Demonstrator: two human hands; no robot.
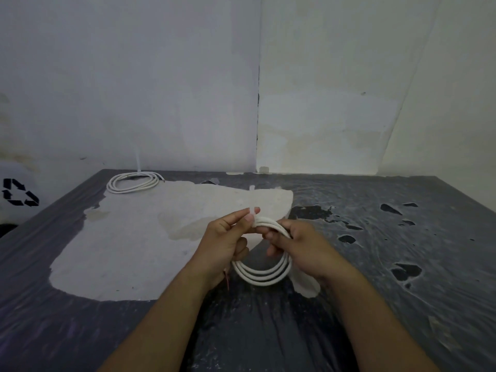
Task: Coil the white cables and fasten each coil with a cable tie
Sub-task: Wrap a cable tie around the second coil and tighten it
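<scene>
step: tying second coil (pixel 264 275) | left hand (pixel 228 237) pinched cable tie (pixel 252 210) | right hand (pixel 298 242) gripped coil | next: pull tie tight

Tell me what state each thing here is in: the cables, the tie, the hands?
Near coil: wound in loops, held up in both hands.
Tie: wrapped round the near coil's top, tail sticking up.
Left hand: fingers pinching the tie.
Right hand: gripping the near coil.
Far coil: coiled, lying on the table, its tie upright.
</scene>
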